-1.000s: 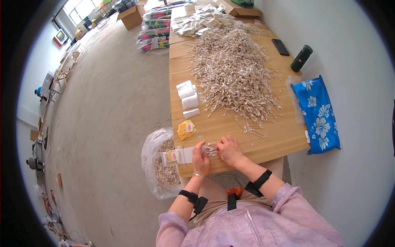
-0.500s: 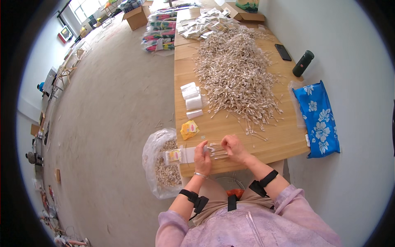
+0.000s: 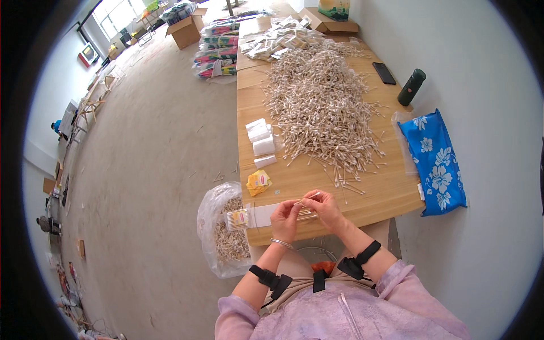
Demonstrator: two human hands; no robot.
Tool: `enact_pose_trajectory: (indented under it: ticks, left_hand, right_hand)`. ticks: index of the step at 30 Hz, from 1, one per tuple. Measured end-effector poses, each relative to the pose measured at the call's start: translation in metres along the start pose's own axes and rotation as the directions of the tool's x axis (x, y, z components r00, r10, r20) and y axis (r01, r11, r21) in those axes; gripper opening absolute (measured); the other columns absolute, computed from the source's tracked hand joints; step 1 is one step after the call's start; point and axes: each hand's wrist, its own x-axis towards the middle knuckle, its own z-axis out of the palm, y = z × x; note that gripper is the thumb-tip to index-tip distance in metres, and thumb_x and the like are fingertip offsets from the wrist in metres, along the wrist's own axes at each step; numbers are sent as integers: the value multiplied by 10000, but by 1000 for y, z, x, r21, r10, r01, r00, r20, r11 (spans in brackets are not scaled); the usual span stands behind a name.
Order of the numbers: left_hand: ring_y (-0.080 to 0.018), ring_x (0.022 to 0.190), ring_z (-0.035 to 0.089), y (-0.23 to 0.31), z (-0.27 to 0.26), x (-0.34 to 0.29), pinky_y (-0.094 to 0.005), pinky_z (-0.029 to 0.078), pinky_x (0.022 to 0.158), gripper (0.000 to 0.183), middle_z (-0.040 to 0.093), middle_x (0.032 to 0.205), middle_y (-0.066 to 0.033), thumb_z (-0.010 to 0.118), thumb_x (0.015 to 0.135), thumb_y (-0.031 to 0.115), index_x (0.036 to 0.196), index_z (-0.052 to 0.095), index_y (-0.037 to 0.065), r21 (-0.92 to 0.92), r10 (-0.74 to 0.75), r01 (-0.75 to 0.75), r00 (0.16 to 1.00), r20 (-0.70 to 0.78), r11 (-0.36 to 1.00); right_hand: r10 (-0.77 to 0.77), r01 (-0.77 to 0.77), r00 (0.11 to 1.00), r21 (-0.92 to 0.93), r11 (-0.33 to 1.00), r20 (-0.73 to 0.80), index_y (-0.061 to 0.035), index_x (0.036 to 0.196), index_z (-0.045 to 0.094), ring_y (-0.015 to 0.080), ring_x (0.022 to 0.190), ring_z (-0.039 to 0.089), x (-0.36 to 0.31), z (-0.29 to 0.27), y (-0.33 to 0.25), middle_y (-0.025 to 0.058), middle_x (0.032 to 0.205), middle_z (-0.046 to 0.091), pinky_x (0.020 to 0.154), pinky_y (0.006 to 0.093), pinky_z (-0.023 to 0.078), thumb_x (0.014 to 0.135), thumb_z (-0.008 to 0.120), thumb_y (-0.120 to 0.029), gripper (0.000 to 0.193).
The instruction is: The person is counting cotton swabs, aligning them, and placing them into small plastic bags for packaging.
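My left hand (image 3: pixel 285 221) and my right hand (image 3: pixel 324 211) meet above the table's near edge. Both are closed, fingertips pinching a few cotton swabs (image 3: pixel 306 217) between them; the fingers partly hide these. Left of my left hand lies a flat white strip (image 3: pixel 263 215). At its end, by the table's left edge, is a small clear packet of cotton swabs (image 3: pixel 237 219) with a yellow label. Just beyond it sits a small stack of yellow cards (image 3: pixel 259 180). A big heap of loose cotton swabs (image 3: pixel 320 107) covers the middle of the table.
White packets (image 3: pixel 260 139) lie along the left edge of the wooden table (image 3: pixel 391 192), with more piled at the far end. A phone (image 3: pixel 384 73), a dark bottle (image 3: pixel 411 87) and a blue flowered package (image 3: pixel 436 164) line the right. A plastic bag (image 3: pixel 211 249) of swabs stands below left.
My left hand has moved right, off the white strip, to meet my right hand. The row of swabs spread between them is now gathered at the fingertips.
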Motion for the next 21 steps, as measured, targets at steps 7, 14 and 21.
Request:
enact_pose_trajectory:
  ticks: [7,14,21]
  left_hand:
    - [-87,838,603,13,0,-1,-211,495,748,107,650,912,-38,632,875,7,977,613,-21,-125,37,-35,999,7,992]
    - [-100,847,604,28,-2,0,-230,494,774,128,659,932,-53,640,892,78,978,631,-17,-195,-12,24,998,63,980]
    - [-103,840,604,26,-2,2,-233,497,774,138,664,943,-59,641,893,86,981,632,-21,-188,-31,43,997,66,981]
  right_hand:
    - [92,-79,988,-107,991,120,-73,866,665,23,647,478,-4,-11,6,-52,766,611,578,184,394,844,691,-170,103]
    - [131,-97,970,-172,980,204,-68,900,650,16,683,499,-12,-3,-4,-60,789,601,607,176,421,893,653,-223,156]
    - [23,24,977,-215,976,213,-35,897,624,24,700,504,-15,1,-11,-36,781,587,638,181,442,905,636,-154,120]
